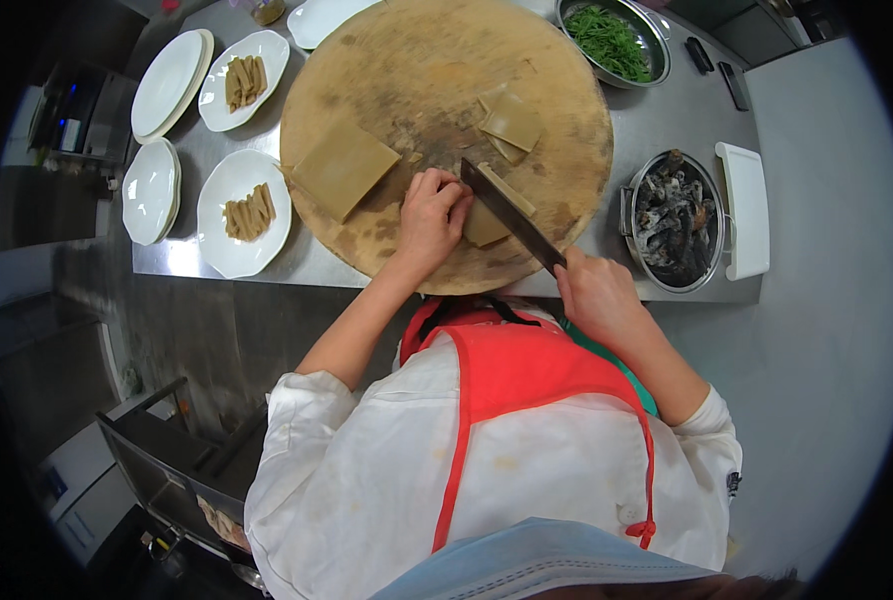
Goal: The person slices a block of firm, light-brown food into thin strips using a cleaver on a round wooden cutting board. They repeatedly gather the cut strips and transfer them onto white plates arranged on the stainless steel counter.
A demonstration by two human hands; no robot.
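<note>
My right hand (598, 294) grips the handle end of a dark-bladed kitchen knife (512, 215), probably a cleaver seen edge-on. Its blade slants across a flat tan food slab (485, 225) on the round wooden chopping block (446, 52). Beyond the blade lies a narrow strip (508, 187) of the same food. With fingers curled, my left hand (435, 217) rests on the slab's left end, close beside the blade; its fingertips are partly hidden. A larger square slab (346, 169) lies to the left on the block, and smaller flat pieces (512, 124) overlap farther back.
Two white plates (277, 251) (213, 97) at left bear tan strips (250, 213) (245, 82), near stacked white dishes (150, 191). A metal bowl (667, 56) of green shreds stands back right. At right is a metal pot (626, 214) of dark pieces beside a white tray (744, 214).
</note>
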